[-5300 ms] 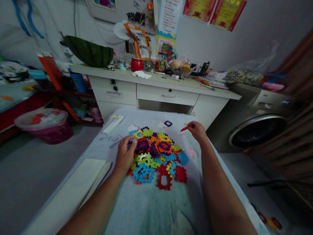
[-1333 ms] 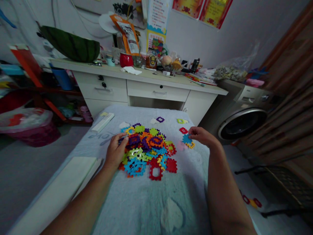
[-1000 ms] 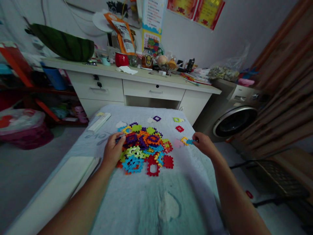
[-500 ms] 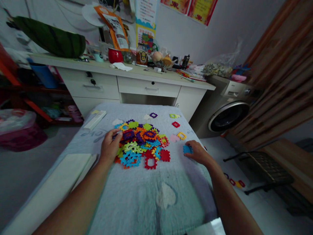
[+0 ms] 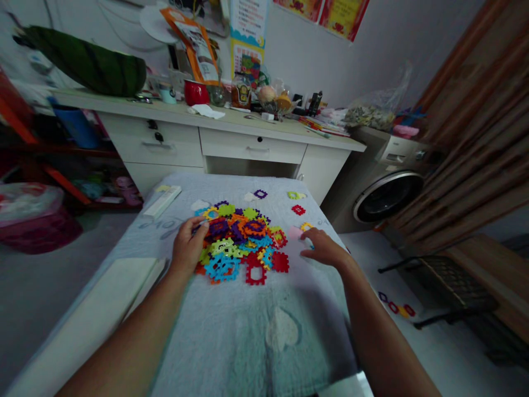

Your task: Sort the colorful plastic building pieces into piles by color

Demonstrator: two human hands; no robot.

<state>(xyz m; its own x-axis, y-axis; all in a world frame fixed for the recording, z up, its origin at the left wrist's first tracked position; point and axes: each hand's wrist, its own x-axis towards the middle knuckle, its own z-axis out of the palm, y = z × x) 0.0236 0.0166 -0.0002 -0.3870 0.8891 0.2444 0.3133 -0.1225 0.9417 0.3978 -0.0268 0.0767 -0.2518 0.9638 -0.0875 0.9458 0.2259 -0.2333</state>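
Note:
A heap of colourful plastic interlocking tiles (image 5: pixel 235 237) with notched edges lies on the cloth-covered table; several have square openings. At the heap's left edge, my left hand (image 5: pixel 189 245) has thumb and fingers curled together against it; whatever is between the fingertips is hidden. To the right of the heap, my right hand (image 5: pixel 326 249) has thumb and index finger spread apart. A sliver of blue tile shows behind its fingers, the rest covered by the hand. Just beyond that hand lies a yellow frame tile (image 5: pixel 306 226). A red frame tile (image 5: pixel 298 210) lies farther back.
Purple (image 5: pixel 260 194) and green (image 5: pixel 294 195) tiles lie near the far edge. A white strip-shaped box (image 5: pixel 163 202) is at the far left, and a larger white board (image 5: pixel 119 281) is beside my left forearm. A white desk (image 5: pixel 256 144) and washing machine (image 5: pixel 384 187) stand behind.
My right hand has moved slightly left and away from me, its fingers now spread; the blue tile it had is now mostly hidden. My left hand is nearly unchanged.

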